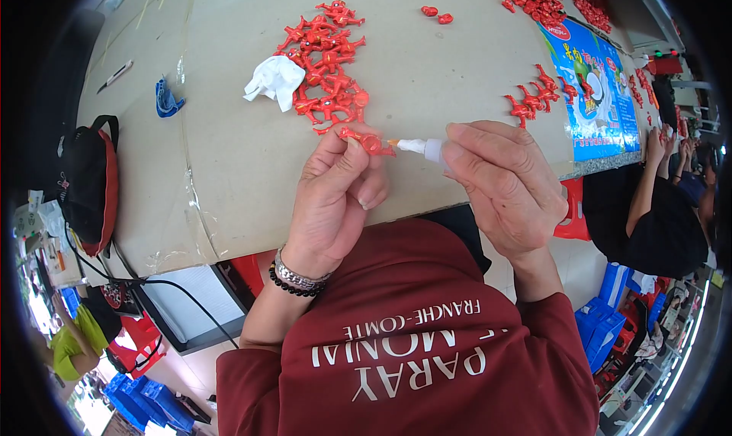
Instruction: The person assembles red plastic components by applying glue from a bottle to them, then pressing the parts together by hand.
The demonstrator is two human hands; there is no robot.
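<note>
Between the thumb and fingers of my left hand (334, 196) is a small glossy red figurine (366, 141), lying roughly sideways. My right hand (509, 183) grips a white squeeze bottle (433, 151) with a narrow white nozzle and an orange-tan tip. That tip points left at the figurine, very close to it; whether they touch I cannot tell. Beyond my left hand lies a long pile of similar red figurines (332, 58). A crumpled white tissue (276, 80) rests against the pile's left side. Farther right, several red figurines (531, 100) form a slanting row.
The table (229, 154) carries two red pieces (436, 15), a heap of red parts (530, 0) and a blue printed sheet (598, 93). At left are a pen (116, 77), a blue scrap (168, 99) and a black bag (90, 184). Another person's arm (646, 178) is at far right.
</note>
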